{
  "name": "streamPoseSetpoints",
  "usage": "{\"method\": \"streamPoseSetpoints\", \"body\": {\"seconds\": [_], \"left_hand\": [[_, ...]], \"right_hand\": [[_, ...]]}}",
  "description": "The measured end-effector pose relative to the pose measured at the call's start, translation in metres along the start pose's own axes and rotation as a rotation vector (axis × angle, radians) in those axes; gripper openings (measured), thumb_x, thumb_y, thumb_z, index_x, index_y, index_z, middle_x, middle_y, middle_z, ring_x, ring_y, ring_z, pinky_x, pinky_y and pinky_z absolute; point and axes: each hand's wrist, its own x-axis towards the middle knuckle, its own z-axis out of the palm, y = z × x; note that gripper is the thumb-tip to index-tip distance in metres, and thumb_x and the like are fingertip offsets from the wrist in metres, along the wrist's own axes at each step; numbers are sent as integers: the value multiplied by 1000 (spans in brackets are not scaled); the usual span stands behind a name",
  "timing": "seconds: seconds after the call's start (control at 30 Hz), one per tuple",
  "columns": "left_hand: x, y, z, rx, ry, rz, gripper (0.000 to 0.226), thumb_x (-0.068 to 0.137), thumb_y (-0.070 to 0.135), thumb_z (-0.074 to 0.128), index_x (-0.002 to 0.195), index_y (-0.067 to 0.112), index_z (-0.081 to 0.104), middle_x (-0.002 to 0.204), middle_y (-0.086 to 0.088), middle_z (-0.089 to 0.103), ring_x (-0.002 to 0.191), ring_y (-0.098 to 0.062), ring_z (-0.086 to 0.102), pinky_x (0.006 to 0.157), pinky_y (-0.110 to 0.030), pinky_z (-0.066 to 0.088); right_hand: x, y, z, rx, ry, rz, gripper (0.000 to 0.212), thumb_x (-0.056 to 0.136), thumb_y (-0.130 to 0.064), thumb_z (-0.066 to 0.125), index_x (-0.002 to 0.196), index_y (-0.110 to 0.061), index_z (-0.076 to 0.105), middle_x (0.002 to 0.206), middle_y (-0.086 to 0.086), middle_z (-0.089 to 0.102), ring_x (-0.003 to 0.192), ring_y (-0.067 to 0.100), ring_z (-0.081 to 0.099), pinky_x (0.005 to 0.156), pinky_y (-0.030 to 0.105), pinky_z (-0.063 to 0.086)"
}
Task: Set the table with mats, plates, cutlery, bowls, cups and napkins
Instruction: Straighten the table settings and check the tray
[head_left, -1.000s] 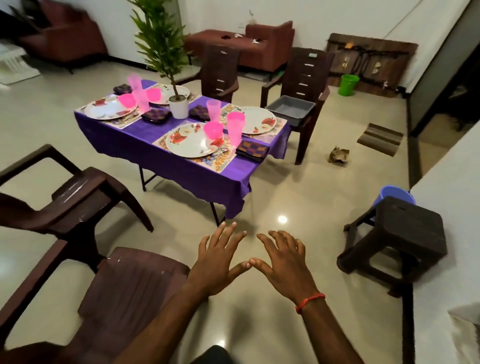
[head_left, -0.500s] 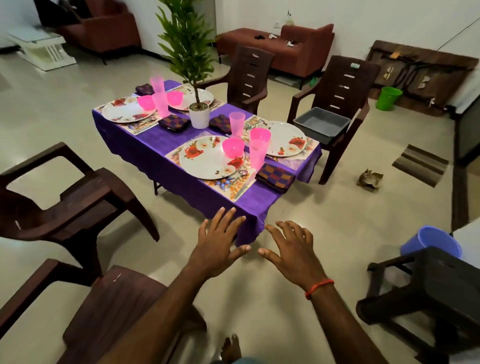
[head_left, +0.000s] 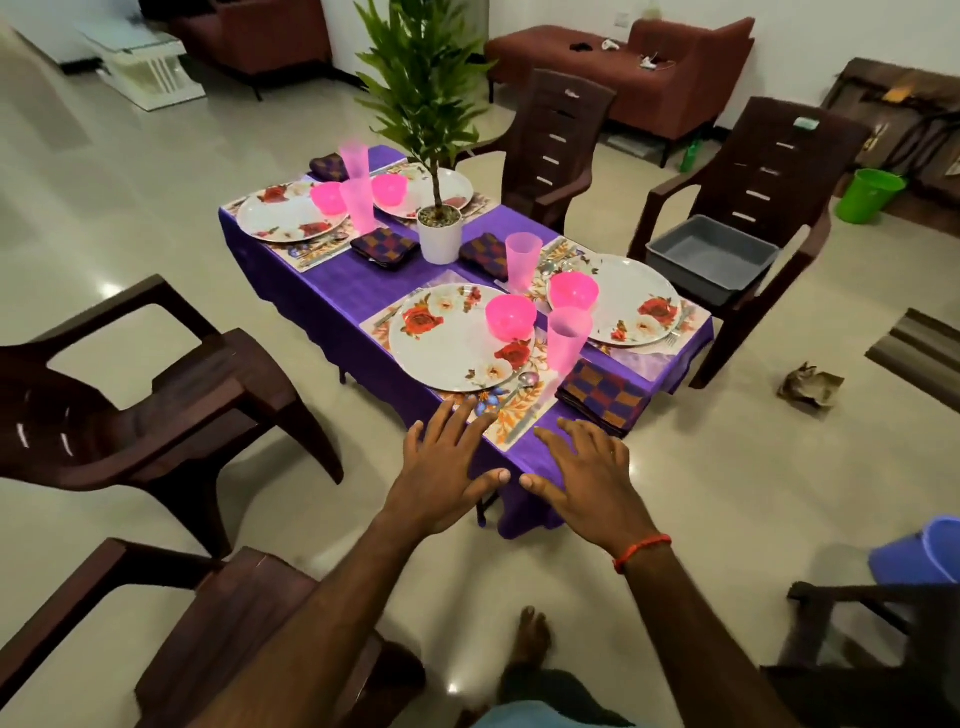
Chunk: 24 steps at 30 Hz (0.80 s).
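Observation:
A low table under a purple cloth (head_left: 332, 291) carries several place settings. Each has a floral mat, a white flowered plate (head_left: 452, 343), a pink bowl (head_left: 510, 316), a pink cup (head_left: 567, 338) and a folded checked napkin (head_left: 605, 395). A spoon (head_left: 524, 382) lies beside the nearest plate. My left hand (head_left: 447, 467) and my right hand (head_left: 582, 473) are held out flat with fingers spread, in front of the table's near corner. Both hold nothing, and their thumbs nearly touch.
A potted plant (head_left: 439, 234) stands mid-table. Dark brown plastic chairs (head_left: 156, 410) ring the table; the far right one holds a grey tub (head_left: 711, 254). A dark stool (head_left: 872, 623) with a blue bucket (head_left: 919, 556) sits at right, a green bucket (head_left: 867, 195) farther back.
I have moved closer to the table, which now fills more of the view. Both hands stay spread and empty, now reaching up to the near corner.

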Motion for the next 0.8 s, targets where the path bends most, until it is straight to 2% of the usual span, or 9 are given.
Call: {"method": "streamPoseSetpoints", "body": {"seconds": [0.1,0.2,0.3,0.47,0.6,0.73,0.8], "left_hand": [[29,-22,1,18,13,-32,86,91,86,26,161,37,16,172,7,6,159,-20,-2,123,-62,16],[66,-37,-5,-3,30,-75,82,92,82,33,160,39,18,172,8,6,159,-19,-2,123,-62,13],[105,-45,-13,-25,49,-76,84,89,84,26,160,39,21,172,7,6,159,-19,-3,123,-62,9],[150,-61,-16,-6,30,-136,96,81,93,10,160,38,20,173,7,4,159,-20,-3,122,-61,7],[169,-78,-10,35,-28,-142,86,89,85,23,160,37,21,173,6,5,159,-23,0,122,-65,7],[190,-90,-21,49,-60,-133,92,85,88,15,161,36,20,173,6,5,159,-22,0,123,-63,6],[202,-99,-25,38,-51,-133,88,88,86,20,160,36,22,172,5,8,159,-22,2,122,-62,7]], "right_hand": [[42,1,-3,0,5,-54,101,75,-91,-1,152,-35,32,157,3,32,145,25,24,115,45,22],[88,6,-6,-11,16,-132,80,87,-80,22,151,-34,35,157,3,32,145,25,26,115,47,23],[130,14,-9,50,35,-165,66,95,-69,39,152,-35,34,158,2,31,146,25,25,117,49,23],[185,18,2,104,47,-234,66,94,-67,47,149,-31,41,155,3,38,142,25,32,110,48,36],[213,20,18,118,29,-247,66,94,-63,52,148,-26,44,155,9,39,143,29,34,111,47,41],[233,15,24,148,55,-235,64,92,-57,60,146,-25,47,154,13,40,140,31,38,108,44,44],[243,13,26,142,56,-233,64,91,-56,62,145,-23,49,151,14,44,136,32,43,105,43,46]]}}
